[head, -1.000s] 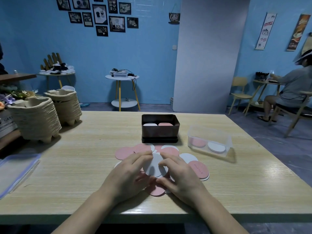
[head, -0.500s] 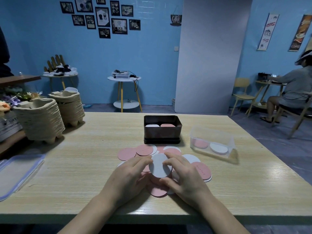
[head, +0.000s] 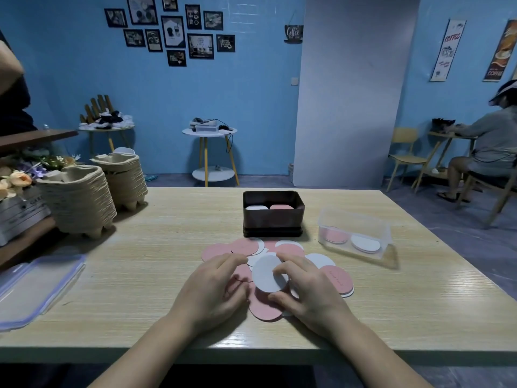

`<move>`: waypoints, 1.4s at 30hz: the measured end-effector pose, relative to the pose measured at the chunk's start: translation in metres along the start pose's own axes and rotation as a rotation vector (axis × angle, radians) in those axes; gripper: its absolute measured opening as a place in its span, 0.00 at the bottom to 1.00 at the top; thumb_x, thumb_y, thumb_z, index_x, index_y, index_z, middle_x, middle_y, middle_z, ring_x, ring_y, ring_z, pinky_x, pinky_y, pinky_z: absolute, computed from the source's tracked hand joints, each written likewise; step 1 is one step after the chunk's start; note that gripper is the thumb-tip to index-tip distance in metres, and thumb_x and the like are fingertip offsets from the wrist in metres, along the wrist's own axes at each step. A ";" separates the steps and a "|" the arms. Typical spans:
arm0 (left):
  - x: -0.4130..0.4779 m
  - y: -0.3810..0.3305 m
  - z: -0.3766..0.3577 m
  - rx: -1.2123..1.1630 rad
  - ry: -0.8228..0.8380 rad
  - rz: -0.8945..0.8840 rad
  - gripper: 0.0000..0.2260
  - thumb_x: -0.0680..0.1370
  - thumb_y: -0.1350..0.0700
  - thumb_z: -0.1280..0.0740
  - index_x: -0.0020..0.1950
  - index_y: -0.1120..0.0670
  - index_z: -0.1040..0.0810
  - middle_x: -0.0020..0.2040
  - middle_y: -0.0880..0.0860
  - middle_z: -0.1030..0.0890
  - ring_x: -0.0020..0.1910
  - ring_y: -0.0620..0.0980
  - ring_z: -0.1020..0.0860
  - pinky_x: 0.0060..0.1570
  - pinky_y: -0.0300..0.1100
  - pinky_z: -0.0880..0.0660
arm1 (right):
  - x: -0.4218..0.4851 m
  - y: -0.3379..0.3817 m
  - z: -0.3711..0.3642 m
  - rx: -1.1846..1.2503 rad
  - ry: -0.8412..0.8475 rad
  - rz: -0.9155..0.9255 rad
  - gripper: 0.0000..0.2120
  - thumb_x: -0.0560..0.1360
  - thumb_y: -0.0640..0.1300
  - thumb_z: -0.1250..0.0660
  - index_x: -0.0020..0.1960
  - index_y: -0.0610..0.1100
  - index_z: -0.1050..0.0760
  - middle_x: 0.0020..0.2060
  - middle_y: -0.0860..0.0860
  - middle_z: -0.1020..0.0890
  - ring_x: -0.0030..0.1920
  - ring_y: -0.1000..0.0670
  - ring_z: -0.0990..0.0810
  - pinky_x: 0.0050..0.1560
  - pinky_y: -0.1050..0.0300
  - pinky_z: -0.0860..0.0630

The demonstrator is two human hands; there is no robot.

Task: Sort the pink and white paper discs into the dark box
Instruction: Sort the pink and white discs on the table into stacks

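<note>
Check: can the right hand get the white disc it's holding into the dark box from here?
Probably yes. The right hand pinches the white disc, tilted up off the pile, and the dark box stands open-topped just beyond the scattered discs. Nothing stands between them; the clear container sits off to the right.

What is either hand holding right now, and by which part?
The right hand pinches a white paper disc by its right edge; the left hand rests on the pile, gripping nothing visible.
</note>
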State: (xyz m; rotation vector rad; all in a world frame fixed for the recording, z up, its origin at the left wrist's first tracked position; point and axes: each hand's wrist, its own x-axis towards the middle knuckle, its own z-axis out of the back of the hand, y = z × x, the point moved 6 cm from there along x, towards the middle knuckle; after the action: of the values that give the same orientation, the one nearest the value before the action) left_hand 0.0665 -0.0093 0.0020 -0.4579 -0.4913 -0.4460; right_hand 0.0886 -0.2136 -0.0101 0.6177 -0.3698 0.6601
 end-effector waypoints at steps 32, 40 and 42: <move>-0.045 0.060 0.043 0.002 -0.089 0.310 0.27 0.72 0.38 0.30 0.66 0.51 0.25 0.54 0.45 0.20 0.51 0.45 0.22 0.49 0.45 0.23 | 0.013 0.004 -0.004 -0.004 -0.005 -0.040 0.15 0.72 0.54 0.24 0.53 0.49 0.24 0.66 0.56 0.24 0.69 0.58 0.31 0.59 0.65 0.35; -0.012 0.013 0.021 -0.066 -0.096 0.026 0.21 0.74 0.43 0.30 0.63 0.49 0.27 0.54 0.43 0.22 0.51 0.43 0.23 0.50 0.41 0.23 | 0.013 0.004 -0.003 0.001 -0.003 -0.033 0.16 0.72 0.55 0.25 0.54 0.50 0.26 0.64 0.57 0.23 0.65 0.60 0.30 0.57 0.67 0.33; -0.002 0.005 0.005 -0.056 -0.033 -0.037 0.21 0.75 0.43 0.30 0.64 0.48 0.27 0.58 0.44 0.22 0.55 0.45 0.23 0.51 0.44 0.22 | 0.012 0.001 -0.004 0.008 -0.011 -0.062 0.21 0.72 0.55 0.24 0.61 0.52 0.27 0.63 0.58 0.23 0.60 0.61 0.29 0.55 0.68 0.33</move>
State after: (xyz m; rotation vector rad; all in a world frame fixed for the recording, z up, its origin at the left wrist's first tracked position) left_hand 0.0660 -0.0023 0.0036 -0.5118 -0.5209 -0.4894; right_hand 0.0976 -0.2051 -0.0062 0.6382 -0.3569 0.5999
